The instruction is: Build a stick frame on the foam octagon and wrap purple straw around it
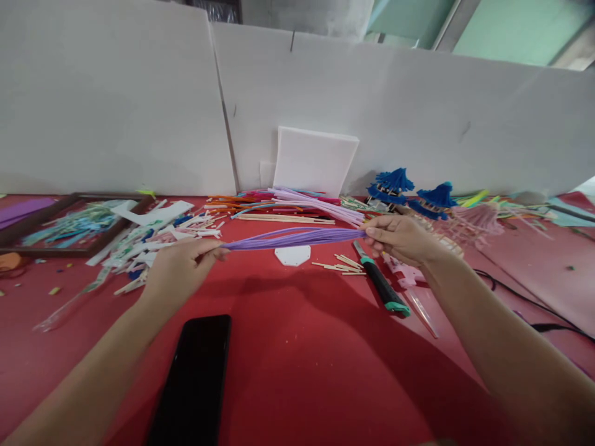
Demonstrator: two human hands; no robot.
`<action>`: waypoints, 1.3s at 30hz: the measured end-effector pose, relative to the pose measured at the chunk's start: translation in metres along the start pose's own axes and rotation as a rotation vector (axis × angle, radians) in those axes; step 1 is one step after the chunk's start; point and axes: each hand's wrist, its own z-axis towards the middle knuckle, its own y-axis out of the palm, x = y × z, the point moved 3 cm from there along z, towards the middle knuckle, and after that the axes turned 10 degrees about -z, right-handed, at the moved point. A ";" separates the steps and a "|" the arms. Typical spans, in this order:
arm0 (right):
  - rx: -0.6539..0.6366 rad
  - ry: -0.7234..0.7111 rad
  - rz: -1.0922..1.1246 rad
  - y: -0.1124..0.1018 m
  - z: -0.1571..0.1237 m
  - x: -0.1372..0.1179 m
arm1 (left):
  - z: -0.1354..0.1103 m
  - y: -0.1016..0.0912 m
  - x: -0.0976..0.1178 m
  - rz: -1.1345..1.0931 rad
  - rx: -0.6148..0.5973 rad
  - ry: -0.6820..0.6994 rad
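A bundle of thin purple strips point(295, 238) is stretched level above the red table point(297, 365). My left hand point(181, 267) pinches its left end, fingers closed. My right hand point(402, 238) grips the right end, fingers closed round it. Under the strips lies a small white octagonal piece point(292, 254). Close below my right hand rests a black utility knife with green ends point(382, 284).
A black phone point(195, 378) lies near the front edge. Coloured strips and wooden sticks point(288, 207) pile up at the back, blue tassels point(411, 192) at right, white scraps point(153, 232) and a dark tray point(69, 223) at left. White boards point(316, 158) wall the back. A black cable point(534, 306) runs right.
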 end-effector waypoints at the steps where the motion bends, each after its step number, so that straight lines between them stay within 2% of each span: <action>1: -0.009 -0.001 0.003 0.000 0.000 0.001 | -0.001 0.000 -0.001 0.006 0.001 0.009; 4: 0.001 -0.009 0.021 0.006 0.000 0.003 | -0.003 0.005 0.003 0.006 -0.011 0.050; 10: 0.002 -0.003 0.033 0.035 -0.002 0.008 | -0.008 0.015 0.015 -0.063 -0.062 0.074; 14: 0.090 -0.009 0.065 0.031 -0.002 0.015 | -0.010 0.009 0.009 -0.075 -0.014 0.025; 18: 0.125 -0.015 0.081 0.027 0.001 0.017 | -0.010 0.009 0.010 -0.075 -0.024 0.014; 28: 0.072 -0.082 0.071 0.069 0.006 -0.002 | -0.005 0.023 0.026 -0.139 -0.080 0.018; 31: 0.088 -0.095 0.056 0.064 0.011 -0.001 | -0.004 0.019 0.020 -0.117 -0.058 0.015; 35: 0.169 -0.127 0.021 0.040 0.015 0.001 | -0.001 0.003 0.002 -0.045 0.000 -0.006; 39: 0.178 -0.156 -0.038 0.024 0.013 -0.001 | 0.005 -0.009 -0.006 -0.032 -0.033 0.050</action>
